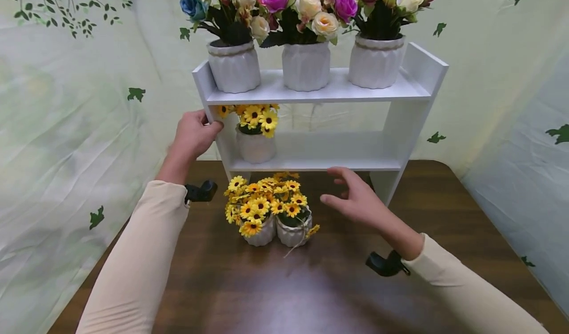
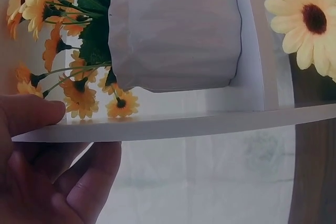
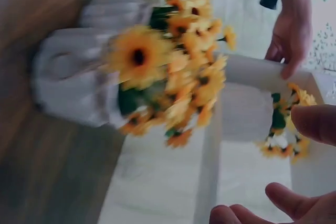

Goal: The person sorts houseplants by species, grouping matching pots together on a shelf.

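Note:
My left hand (image 1: 195,132) grips the left side panel of the white shelf (image 1: 338,148), thumb on the front edge and fingers curled behind the outer face. Beside it, on the lower tier, stands a white pot of yellow daisies (image 1: 256,146), seen close in the left wrist view. My right hand (image 1: 357,195) hovers in front of the lower tier, fingers spread apart and holding nothing. On the table just left of it are two more daisy pots, a left one (image 1: 259,232) and a right one (image 1: 293,232) tied with twine; they stand side by side.
Three white pots of artificial roses, a left (image 1: 234,67), a middle (image 1: 306,67) and a right one (image 1: 377,63), line the shelf's top tier. The shelf stands at the back of a brown wooden table (image 1: 284,289), before a leaf-patterned cloth backdrop (image 1: 489,77).

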The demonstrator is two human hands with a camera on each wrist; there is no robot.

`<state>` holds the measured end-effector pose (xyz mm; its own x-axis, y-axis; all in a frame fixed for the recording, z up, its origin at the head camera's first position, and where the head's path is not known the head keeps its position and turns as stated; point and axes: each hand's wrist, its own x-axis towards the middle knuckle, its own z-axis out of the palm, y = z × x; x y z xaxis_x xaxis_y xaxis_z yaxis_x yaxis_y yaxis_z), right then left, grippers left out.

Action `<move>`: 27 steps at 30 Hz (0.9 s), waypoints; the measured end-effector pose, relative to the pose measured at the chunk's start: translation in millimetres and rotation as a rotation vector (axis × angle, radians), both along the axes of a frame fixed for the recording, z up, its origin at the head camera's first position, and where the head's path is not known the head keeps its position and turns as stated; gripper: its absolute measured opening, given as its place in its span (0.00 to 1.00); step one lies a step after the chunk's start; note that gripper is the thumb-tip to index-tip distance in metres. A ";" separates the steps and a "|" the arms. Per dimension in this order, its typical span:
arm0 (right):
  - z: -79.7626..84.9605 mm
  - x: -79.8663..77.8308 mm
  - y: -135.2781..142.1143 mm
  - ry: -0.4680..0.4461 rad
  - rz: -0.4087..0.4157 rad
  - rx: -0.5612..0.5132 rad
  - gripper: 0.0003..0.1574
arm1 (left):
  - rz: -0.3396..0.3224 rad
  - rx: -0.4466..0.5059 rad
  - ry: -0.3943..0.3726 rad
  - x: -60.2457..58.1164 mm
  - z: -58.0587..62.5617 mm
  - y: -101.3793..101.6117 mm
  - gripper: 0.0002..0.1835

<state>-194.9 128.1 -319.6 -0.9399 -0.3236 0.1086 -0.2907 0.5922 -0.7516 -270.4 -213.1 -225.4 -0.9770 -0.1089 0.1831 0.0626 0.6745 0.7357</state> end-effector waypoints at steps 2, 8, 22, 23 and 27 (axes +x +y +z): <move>-8.9 11.0 17.6 0.001 -0.011 0.013 0.42 | 0.000 -0.002 -0.002 0.8 -0.3 -0.3 0.23; -36.6 31.4 51.2 -0.055 -0.029 -0.010 0.40 | -0.007 -0.021 0.014 3.0 -2.1 -3.4 0.23; -95.2 19.1 29.9 -0.159 -0.034 -0.074 0.36 | -0.018 0.040 0.088 1.2 -15.0 -3.1 0.26; -98.1 16.7 26.0 -0.168 -0.047 -0.075 0.37 | -0.012 0.045 0.087 0.7 -14.9 -2.0 0.26; -109.8 6.2 10.4 -0.203 -0.097 -0.077 0.39 | 0.000 0.063 0.088 -1.3 -13.8 2.4 0.25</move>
